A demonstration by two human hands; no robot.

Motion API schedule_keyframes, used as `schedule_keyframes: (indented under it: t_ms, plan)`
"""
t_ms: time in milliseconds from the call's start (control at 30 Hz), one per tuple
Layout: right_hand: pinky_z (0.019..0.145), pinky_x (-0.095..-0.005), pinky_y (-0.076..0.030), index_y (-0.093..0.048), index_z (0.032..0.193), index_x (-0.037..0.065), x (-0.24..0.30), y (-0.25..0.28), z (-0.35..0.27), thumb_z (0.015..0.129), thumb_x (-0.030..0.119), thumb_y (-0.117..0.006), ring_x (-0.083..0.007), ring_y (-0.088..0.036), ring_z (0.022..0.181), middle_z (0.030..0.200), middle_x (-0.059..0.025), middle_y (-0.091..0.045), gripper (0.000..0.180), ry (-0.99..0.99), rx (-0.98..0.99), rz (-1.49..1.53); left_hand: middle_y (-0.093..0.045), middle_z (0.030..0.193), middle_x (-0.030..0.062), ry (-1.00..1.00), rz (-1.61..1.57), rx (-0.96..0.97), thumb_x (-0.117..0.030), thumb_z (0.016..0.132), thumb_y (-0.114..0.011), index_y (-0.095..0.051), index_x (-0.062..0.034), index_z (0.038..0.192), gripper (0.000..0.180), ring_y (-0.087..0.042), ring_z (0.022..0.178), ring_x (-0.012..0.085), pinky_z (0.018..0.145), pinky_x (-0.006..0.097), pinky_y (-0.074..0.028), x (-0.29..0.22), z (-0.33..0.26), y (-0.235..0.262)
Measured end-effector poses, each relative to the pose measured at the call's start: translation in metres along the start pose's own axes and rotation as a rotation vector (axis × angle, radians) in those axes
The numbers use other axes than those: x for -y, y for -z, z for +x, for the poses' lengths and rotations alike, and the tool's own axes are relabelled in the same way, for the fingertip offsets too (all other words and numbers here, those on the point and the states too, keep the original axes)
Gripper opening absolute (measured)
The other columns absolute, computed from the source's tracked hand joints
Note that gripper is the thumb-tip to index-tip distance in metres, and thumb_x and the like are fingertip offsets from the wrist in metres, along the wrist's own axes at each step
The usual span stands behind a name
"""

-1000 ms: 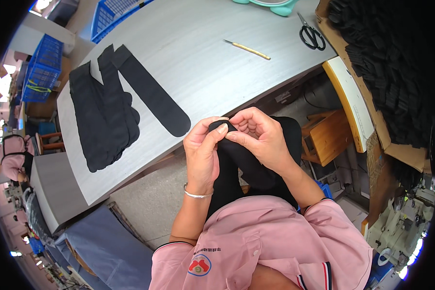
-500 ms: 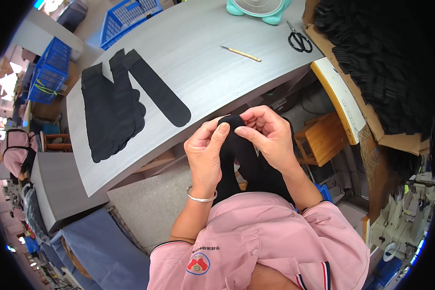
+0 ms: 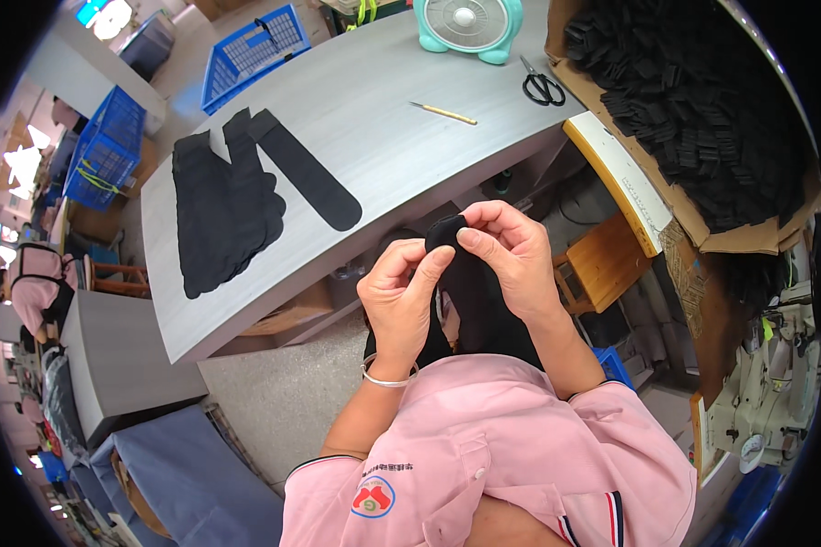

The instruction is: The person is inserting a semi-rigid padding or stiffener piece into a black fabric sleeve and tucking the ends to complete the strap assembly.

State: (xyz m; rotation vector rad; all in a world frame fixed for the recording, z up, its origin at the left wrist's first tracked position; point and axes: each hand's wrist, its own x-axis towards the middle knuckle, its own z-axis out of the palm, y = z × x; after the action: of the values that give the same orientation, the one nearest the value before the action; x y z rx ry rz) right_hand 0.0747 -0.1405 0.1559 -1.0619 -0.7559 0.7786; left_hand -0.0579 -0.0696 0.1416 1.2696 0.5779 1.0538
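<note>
In front of my body, above my lap, I pinch the closed, rounded end of a black sock (image 3: 444, 234) between both hands. My left hand (image 3: 400, 294) holds its left side between thumb and fingers, with a silver bangle on that wrist. The thumb and forefinger of my right hand (image 3: 515, 264) grip the right side. The rest of the sock hangs down and blends into the dark trousers behind it. On the grey table ahead, a fanned stack of black socks (image 3: 223, 228) lies at the left, with a single flat sock (image 3: 308, 175) angled beside it.
Farther along the table (image 3: 374, 100) lie a thin wooden-handled tool (image 3: 447, 114) and black-handled scissors (image 3: 543, 88), near a turquoise fan (image 3: 466, 23). An open carton (image 3: 739, 239) heaped with black pieces stands at the right. A wooden stool (image 3: 611, 264) sits below it. Blue crates (image 3: 255, 55) stand beyond the table.
The sock end has turned between my fingers, so its rounded edge now shows flatter. Both hands keep their pinch. The whole view has shifted slightly, bringing more of the fan and carton in.
</note>
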Motion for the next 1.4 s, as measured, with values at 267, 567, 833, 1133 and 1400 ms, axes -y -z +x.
schedule_keyframes:
  t_ms: [267, 567, 833, 1133, 1400]
  plan:
    - [0.075, -0.0197, -0.052, -0.065, 0.105, -0.001, 0.001, -0.005, 0.002, 0.092, 0.006, -0.070, -0.0062, -0.064, 0.083, 0.092, -0.0027, -0.069, 0.015, 0.011, 0.016, -0.038, -0.063, 0.076, 0.0042, -0.359, 0.462, -0.077, -0.009, 0.083, -0.079, -0.063, -0.0002, 0.079, 0.019, -0.055, 0.069, 0.0120, 0.062, 0.025, -0.045, -0.002, -0.004, 0.002]
    - [0.079, -0.0194, -0.050, -0.063, 0.107, 0.002, 0.009, 0.002, 0.026, 0.093, 0.007, -0.068, -0.0057, -0.063, 0.086, 0.094, -0.0033, -0.069, 0.015, -0.187, 0.156, 0.325, -0.053, 0.141, 0.0109, -0.006, -0.255, 0.238, -0.003, 0.091, -0.068, -0.058, -0.0011, 0.130, 0.040, -0.056, 0.110, 0.0124, 0.096, 0.027, -0.049, -0.018, 0.023, 0.004]
    - [0.081, -0.0196, -0.047, -0.067, 0.120, -0.004, 0.004, -0.012, 0.038, 0.100, 0.015, -0.060, -0.0052, -0.059, 0.089, 0.101, -0.0016, -0.069, 0.028, -0.042, 0.138, -0.038, -0.057, 0.136, 0.0180, 0.145, -0.423, 0.189, 0.001, 0.088, -0.070, -0.057, -0.0083, 0.100, 0.020, -0.058, 0.120, 0.0199, 0.102, 0.032, -0.046, 0.006, 0.066, 0.018]
    - [0.066, -0.0221, -0.045, -0.069, 0.111, -0.003, -0.037, -0.006, 0.087, 0.096, 0.013, -0.064, -0.0042, -0.052, 0.073, 0.080, 0.0000, -0.066, 0.023, -0.036, 0.080, -0.361, -0.066, 0.122, 0.0177, 0.297, -0.492, 0.130, -0.004, 0.092, -0.068, -0.061, -0.0006, 0.115, 0.024, -0.063, 0.113, 0.0193, 0.099, 0.031, -0.048, 0.030, 0.109, 0.013]
    - [0.082, -0.0351, -0.051, -0.070, 0.110, 0.001, -0.121, 0.077, 0.240, 0.092, 0.025, -0.067, -0.0256, -0.068, 0.097, 0.108, -0.0130, -0.071, 0.030, 0.255, -0.238, -1.004, -0.071, 0.109, 0.0175, 0.332, -0.457, -0.001, -0.012, 0.093, -0.070, -0.067, 0.0018, 0.110, 0.022, -0.069, 0.103, 0.0286, 0.097, 0.039, -0.054, 0.062, 0.142, 0.044]
